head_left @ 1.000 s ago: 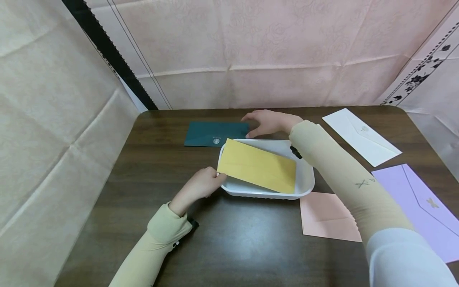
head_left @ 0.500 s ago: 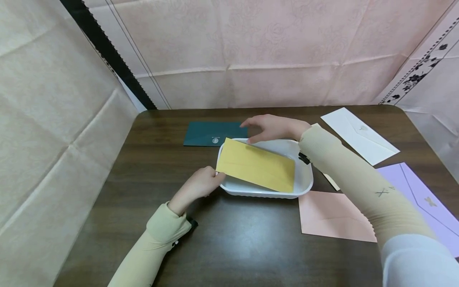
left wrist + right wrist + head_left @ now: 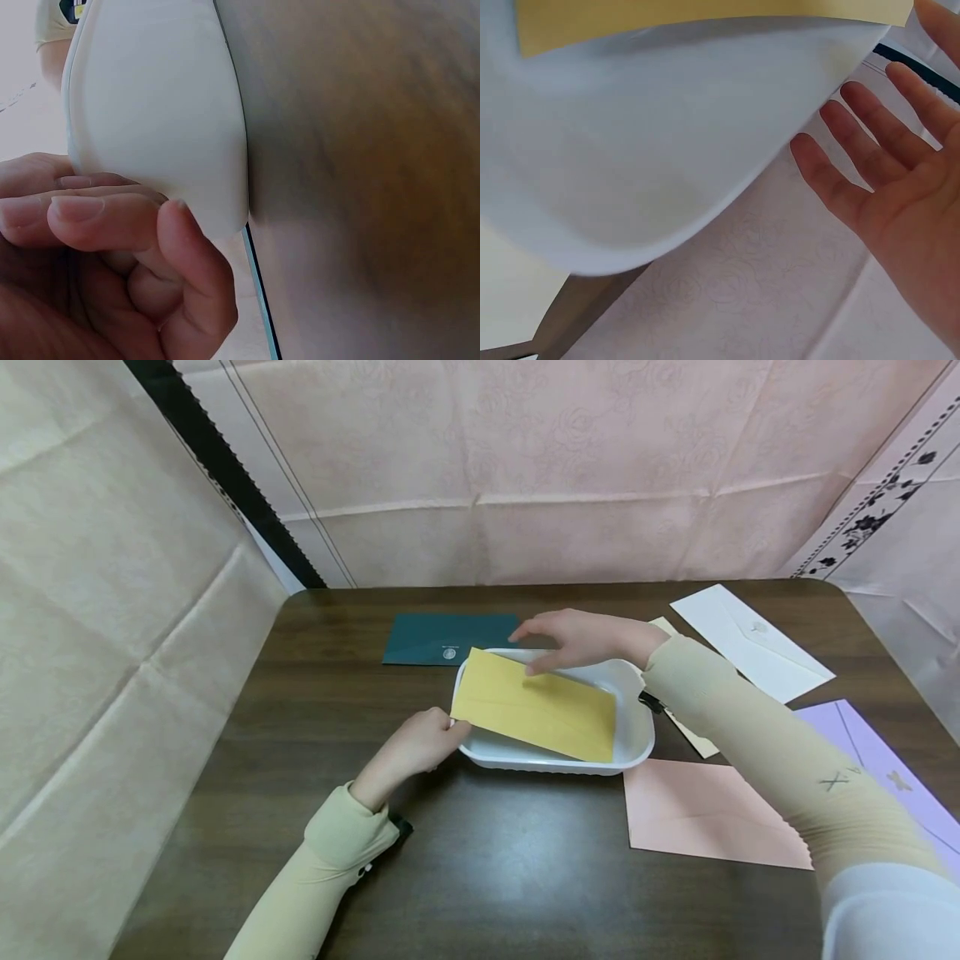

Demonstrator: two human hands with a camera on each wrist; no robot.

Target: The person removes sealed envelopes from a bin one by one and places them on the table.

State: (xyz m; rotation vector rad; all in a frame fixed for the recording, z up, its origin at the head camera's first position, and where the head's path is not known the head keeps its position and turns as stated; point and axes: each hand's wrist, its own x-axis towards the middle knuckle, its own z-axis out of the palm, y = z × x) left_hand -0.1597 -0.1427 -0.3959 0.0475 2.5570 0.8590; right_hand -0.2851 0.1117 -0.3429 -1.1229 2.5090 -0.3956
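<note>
A yellow envelope (image 3: 536,706) lies slantwise in a white tray (image 3: 637,739), its left end raised onto the rim. My left hand (image 3: 418,745) grips the tray's left rim by the envelope's corner; curled fingers (image 3: 105,217) show against the tray wall in the left wrist view. Above the tray's back rim is my right hand (image 3: 581,639), fingers spread and holding nothing. In the right wrist view its fingers (image 3: 877,127) extend beside the rim. Left of that hand, behind the tray, lies a dark green envelope (image 3: 450,639).
On the right of the brown table (image 3: 300,827) are a white envelope (image 3: 753,643), a purple envelope (image 3: 873,752), a pink envelope (image 3: 708,810) and a cream envelope (image 3: 693,739), partly hidden under my right arm. Pale cloth (image 3: 562,477) hangs behind the table.
My right hand has moved back from beside the green envelope, rightward and nearer, to above the tray's back rim. The cream envelope has come into sight. My left hand stays on the rim.
</note>
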